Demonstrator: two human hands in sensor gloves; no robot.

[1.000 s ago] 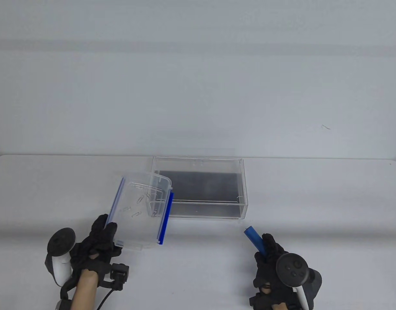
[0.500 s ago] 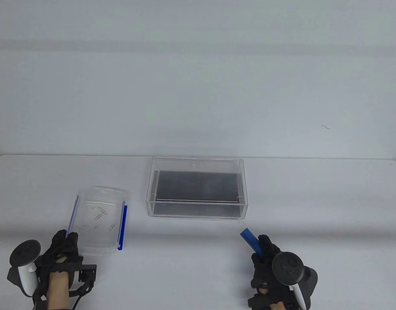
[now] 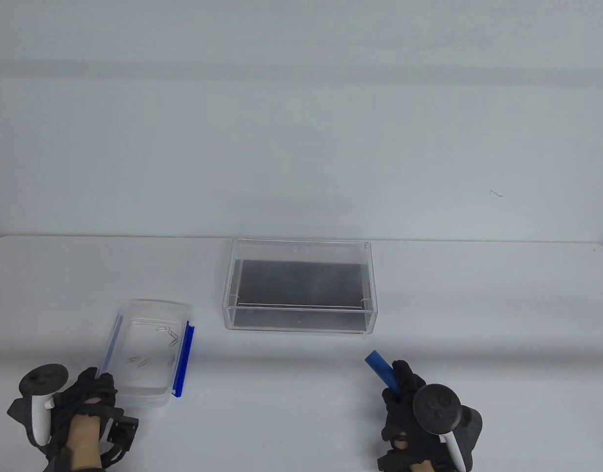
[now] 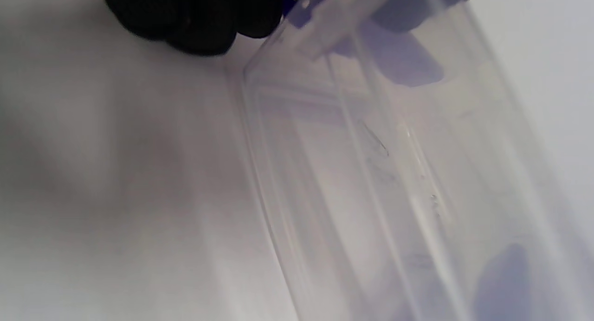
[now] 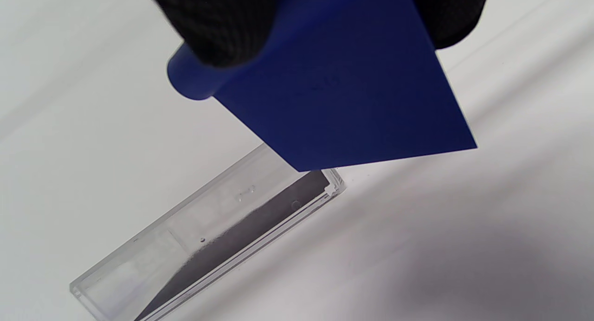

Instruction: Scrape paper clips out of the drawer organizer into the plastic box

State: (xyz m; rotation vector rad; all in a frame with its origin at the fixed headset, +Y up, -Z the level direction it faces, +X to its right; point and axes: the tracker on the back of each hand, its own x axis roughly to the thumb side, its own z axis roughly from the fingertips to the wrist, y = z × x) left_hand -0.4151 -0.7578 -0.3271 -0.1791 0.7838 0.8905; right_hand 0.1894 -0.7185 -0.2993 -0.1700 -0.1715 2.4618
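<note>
A clear plastic box (image 3: 146, 351) with blue side clips stands on the table at the front left, with several paper clips (image 3: 169, 335) inside. My left hand (image 3: 92, 393) holds its near left corner; the box wall fills the left wrist view (image 4: 394, 172). A clear drawer organizer (image 3: 301, 285) with a dark floor stands at the table's middle and looks bare; it also shows in the right wrist view (image 5: 213, 247). My right hand (image 3: 404, 388) grips a blue scraper (image 3: 381, 369), front right of the organizer, its blade wide in the right wrist view (image 5: 343, 98).
The white table (image 3: 502, 305) ends at a far edge just behind the organizer. A small stray mark or clip (image 3: 496, 193) lies on the pale surface beyond, at the far right.
My left hand has drawn the plastic box from the organizer's left edge, where it was tilted, to the front left and set it level on the table. The right hand has barely moved.
</note>
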